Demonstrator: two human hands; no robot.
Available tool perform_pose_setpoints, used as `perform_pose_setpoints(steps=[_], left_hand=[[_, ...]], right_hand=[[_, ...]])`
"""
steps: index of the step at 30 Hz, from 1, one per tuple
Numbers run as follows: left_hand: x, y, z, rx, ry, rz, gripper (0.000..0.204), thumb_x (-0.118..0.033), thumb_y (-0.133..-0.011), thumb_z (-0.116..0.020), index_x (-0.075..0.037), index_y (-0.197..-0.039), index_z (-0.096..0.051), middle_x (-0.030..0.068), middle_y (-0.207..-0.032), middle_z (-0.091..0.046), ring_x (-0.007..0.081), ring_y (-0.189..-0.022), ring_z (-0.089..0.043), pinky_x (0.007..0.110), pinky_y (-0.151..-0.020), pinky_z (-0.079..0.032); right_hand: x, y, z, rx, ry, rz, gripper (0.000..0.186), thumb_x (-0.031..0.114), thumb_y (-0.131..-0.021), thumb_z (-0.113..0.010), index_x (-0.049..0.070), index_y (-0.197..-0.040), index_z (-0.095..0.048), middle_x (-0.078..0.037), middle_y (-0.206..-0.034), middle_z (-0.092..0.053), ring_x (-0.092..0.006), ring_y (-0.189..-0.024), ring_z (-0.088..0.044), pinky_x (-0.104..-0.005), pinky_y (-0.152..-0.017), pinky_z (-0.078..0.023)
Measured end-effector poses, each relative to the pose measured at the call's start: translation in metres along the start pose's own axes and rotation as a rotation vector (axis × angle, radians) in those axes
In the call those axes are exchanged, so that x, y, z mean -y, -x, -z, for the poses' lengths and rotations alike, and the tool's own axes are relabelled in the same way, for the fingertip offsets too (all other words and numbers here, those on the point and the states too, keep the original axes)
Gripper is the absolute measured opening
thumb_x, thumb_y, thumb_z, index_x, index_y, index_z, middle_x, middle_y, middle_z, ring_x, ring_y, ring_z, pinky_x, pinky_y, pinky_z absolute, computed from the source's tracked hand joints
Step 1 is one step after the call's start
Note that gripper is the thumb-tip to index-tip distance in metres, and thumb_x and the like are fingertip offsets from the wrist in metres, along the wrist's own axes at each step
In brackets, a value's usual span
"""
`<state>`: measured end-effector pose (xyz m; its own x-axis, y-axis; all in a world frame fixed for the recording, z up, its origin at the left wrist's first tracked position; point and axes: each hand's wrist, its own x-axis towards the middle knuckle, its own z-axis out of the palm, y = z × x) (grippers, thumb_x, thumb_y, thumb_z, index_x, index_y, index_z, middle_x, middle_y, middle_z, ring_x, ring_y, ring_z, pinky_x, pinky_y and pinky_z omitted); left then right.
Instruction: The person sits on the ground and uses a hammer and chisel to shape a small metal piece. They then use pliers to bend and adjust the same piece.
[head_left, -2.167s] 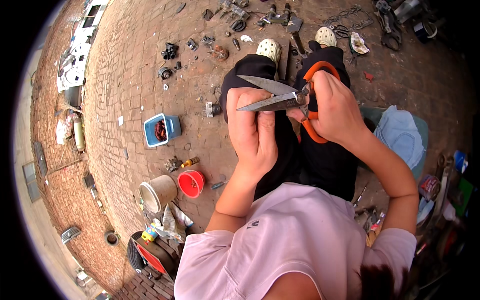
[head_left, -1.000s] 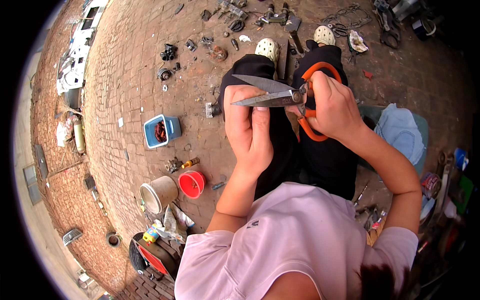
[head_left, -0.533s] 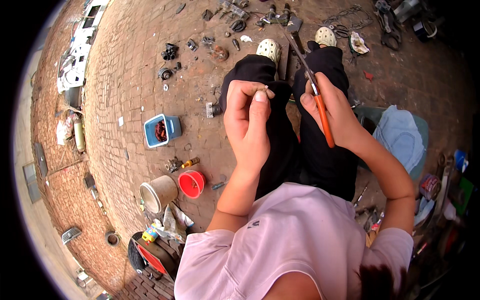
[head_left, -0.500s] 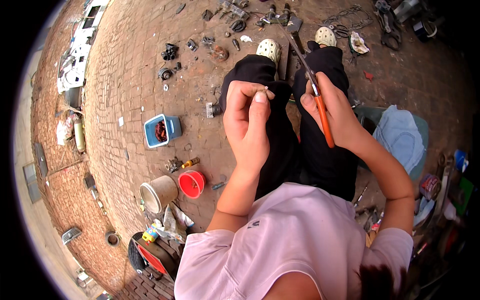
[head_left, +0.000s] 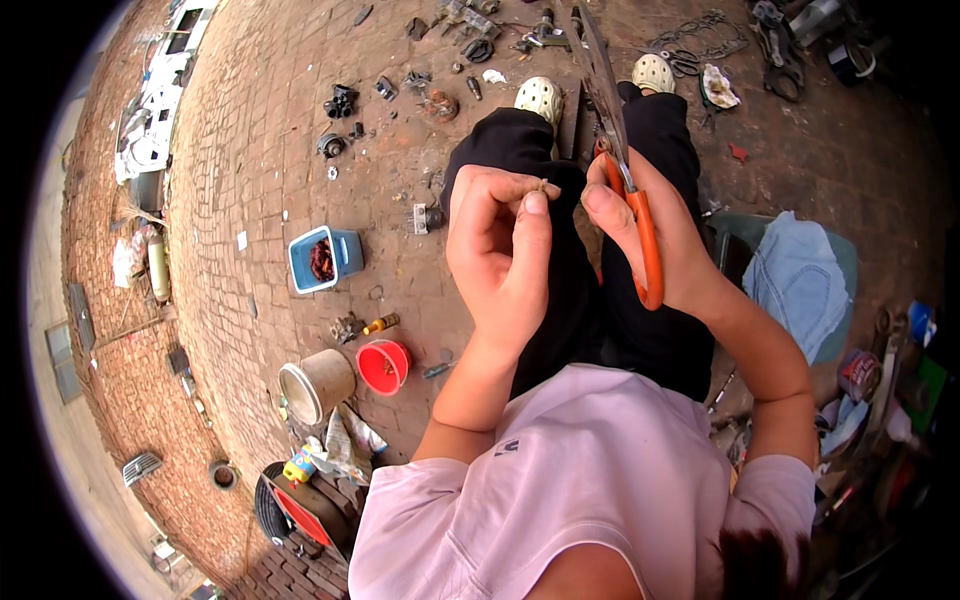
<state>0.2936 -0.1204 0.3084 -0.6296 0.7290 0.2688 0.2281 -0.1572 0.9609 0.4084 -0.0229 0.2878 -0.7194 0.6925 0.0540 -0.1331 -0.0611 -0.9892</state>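
My left hand (head_left: 500, 250) is closed in a pinch, thumb against forefinger, over my left thigh. A tiny pale piece (head_left: 542, 186) shows at its fingertips, too small to name. My right hand (head_left: 662, 225) grips a pair of shears with orange handles (head_left: 650, 262). Their long dark blades (head_left: 605, 95) point away from me, slightly parted, above the gap between my shoes. The shears stay apart from the piece in my left fingers. My thumb lies on the inner handle side, and part of the grip is hidden by the fingers.
Left of me on the brick floor stand a blue bin (head_left: 350, 257) with reddish-brown scraps, a red bucket (head_left: 384, 367) and a whitish bucket (head_left: 322, 385). Dark metal parts (head_left: 340, 103) lie scattered ahead. Light-blue denim (head_left: 797, 280) lies at my right.
The shears have turned more upright, and their blades and handles have spread apart. My left hand has shifted slightly right, still pinching.
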Motion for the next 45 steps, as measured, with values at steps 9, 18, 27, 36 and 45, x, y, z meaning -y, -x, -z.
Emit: perform_pose_setpoints(steps=[9, 18, 27, 36, 45], left_hand=[[0.000, 0.002, 0.001, 0.003, -0.021, -0.012, 0.003, 0.005, -0.087, -0.058, 0.002, -0.086, -0.060, 0.0049, -0.088, -0.052, 0.0080, -0.069, -0.044, 0.022, -0.060, -0.036], [0.000, 0.002, 0.005, 0.029, -0.067, -0.075, 0.005, 0.007, -0.081, -0.060, 0.002, -0.083, -0.060, 0.0045, -0.085, -0.051, 0.0079, -0.065, -0.043, 0.022, -0.057, -0.035], [-0.002, 0.002, 0.004, 0.012, -0.364, -0.294, 0.011, 0.006, -0.074, -0.067, -0.001, -0.082, -0.063, 0.0056, -0.081, -0.052, 0.0116, -0.060, -0.047, 0.024, -0.051, -0.037], [-0.005, -0.002, 0.005, 0.032, -0.539, -0.384, 0.018, 0.004, -0.069, -0.071, -0.001, -0.085, -0.065, 0.0081, -0.081, -0.054, 0.0207, -0.069, -0.057, 0.030, -0.058, -0.047], [-0.005, -0.002, 0.001, 0.105, -0.511, -0.462, 0.017, 0.006, -0.071, -0.070, 0.000, -0.084, -0.064, 0.0085, -0.081, -0.055, 0.0198, -0.064, -0.055, 0.030, -0.056, -0.046]], right_hand=[[0.009, -0.001, -0.004, 0.012, 0.009, -0.037, 0.023, 0.020, -0.095, -0.067, 0.005, -0.088, -0.051, 0.005, -0.065, -0.044, -0.0017, -0.056, -0.038, -0.0213, -0.049, -0.031], [0.016, -0.001, -0.008, 0.031, -0.245, -0.028, 0.016, 0.004, -0.087, -0.067, 0.004, -0.091, -0.051, 0.003, -0.070, -0.051, -0.0022, -0.062, -0.046, -0.0193, -0.060, -0.040], [0.020, -0.002, -0.010, -0.011, -0.318, -0.117, 0.019, 0.001, -0.083, -0.069, 0.004, -0.088, -0.051, 0.003, -0.070, -0.051, -0.0028, -0.064, -0.047, -0.0197, -0.063, -0.042], [0.023, -0.005, -0.006, -0.012, -0.343, -0.144, 0.020, -0.001, -0.082, -0.068, 0.004, -0.088, -0.050, 0.000, -0.075, -0.055, -0.0035, -0.069, -0.050, -0.0203, -0.065, -0.043], [0.015, -0.004, -0.005, 0.021, -0.277, -0.099, 0.023, -0.003, -0.078, -0.064, 0.006, -0.087, -0.045, -0.002, -0.087, -0.058, -0.0014, -0.069, -0.048, -0.0187, -0.065, -0.042]])
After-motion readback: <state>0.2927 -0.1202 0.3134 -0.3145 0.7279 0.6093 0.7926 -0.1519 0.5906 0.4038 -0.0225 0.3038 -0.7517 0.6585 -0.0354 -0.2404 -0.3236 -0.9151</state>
